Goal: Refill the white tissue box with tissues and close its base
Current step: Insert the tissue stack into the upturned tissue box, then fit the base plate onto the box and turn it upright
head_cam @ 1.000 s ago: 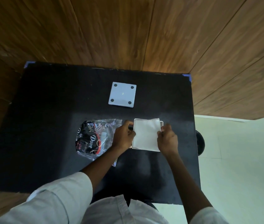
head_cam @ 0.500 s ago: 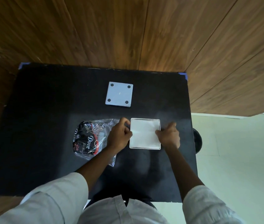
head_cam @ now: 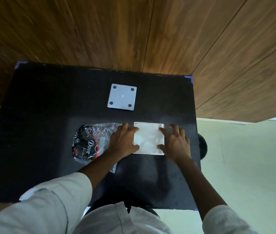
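The white tissue box [head_cam: 148,132] stands upside down on the black table [head_cam: 49,132], its open bottom up and filled with white tissues [head_cam: 148,141]. My left hand [head_cam: 123,141] rests on the box's left edge, fingers spread, thumb on the tissues. My right hand [head_cam: 176,142] lies on the right edge, fingers spread, fingertips pressing the tissues flat. The box's square white base [head_cam: 122,97], with four dark feet, lies apart on the table behind the box.
A crumpled clear and black "Dove" tissue wrapper [head_cam: 90,142] lies just left of the box, partly under my left wrist. A wooden wall [head_cam: 134,31] rises behind the table. A dark round stool [head_cam: 202,146] shows past the table's right edge.
The tissue stack that stuck out crookedly a second ago now lies flat inside the box. Both hands have opened from pinching the stack to spread fingers pressing on top.
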